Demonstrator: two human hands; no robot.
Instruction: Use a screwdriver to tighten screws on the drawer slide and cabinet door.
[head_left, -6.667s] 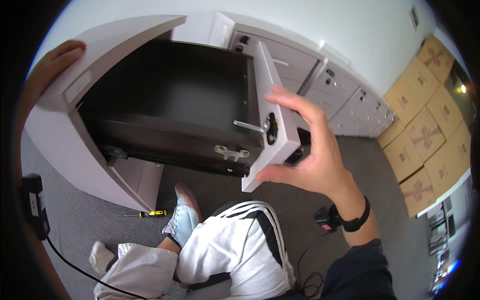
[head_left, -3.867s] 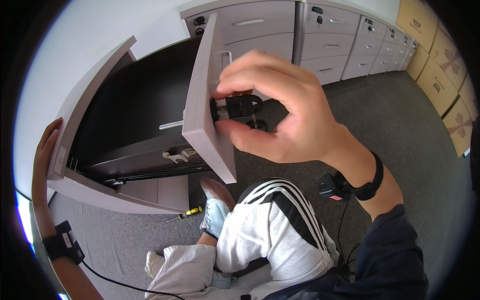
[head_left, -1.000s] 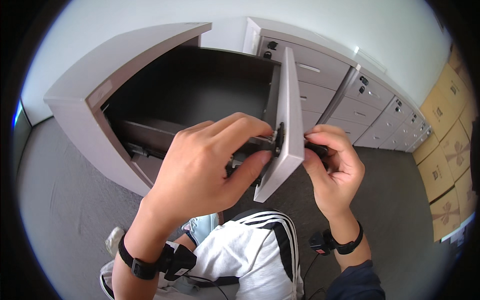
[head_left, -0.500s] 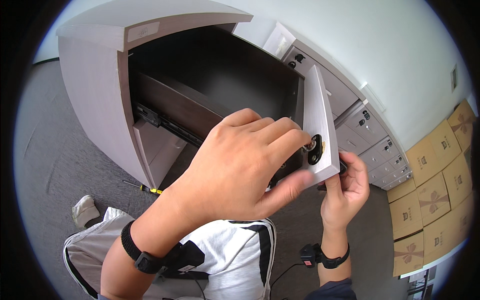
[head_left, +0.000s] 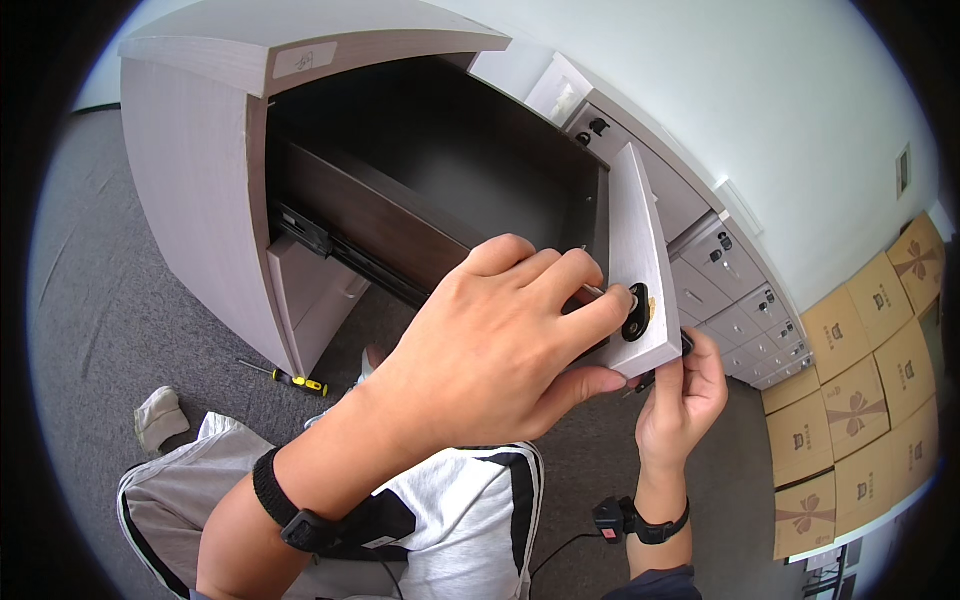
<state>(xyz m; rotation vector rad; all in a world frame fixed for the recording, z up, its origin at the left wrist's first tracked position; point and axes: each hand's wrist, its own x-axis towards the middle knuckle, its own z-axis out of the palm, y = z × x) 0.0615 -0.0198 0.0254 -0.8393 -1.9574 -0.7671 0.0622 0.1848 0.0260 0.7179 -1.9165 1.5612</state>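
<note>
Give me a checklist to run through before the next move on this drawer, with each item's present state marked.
1. Drawer pulled out of the cabinet: ok, its inside is exposed.
2. Left hand at the black lock plate, on the inner face of the drawer front: ok.
3. Right hand on the outer side of the drawer front: ok, by a black part.
4. Lock fully in view: not ok, the left hand's fingers cover some of it.
5. Lock firmly fixed: cannot tell.
6. Screwdriver in hand: not ok, it lies on the floor.
</note>
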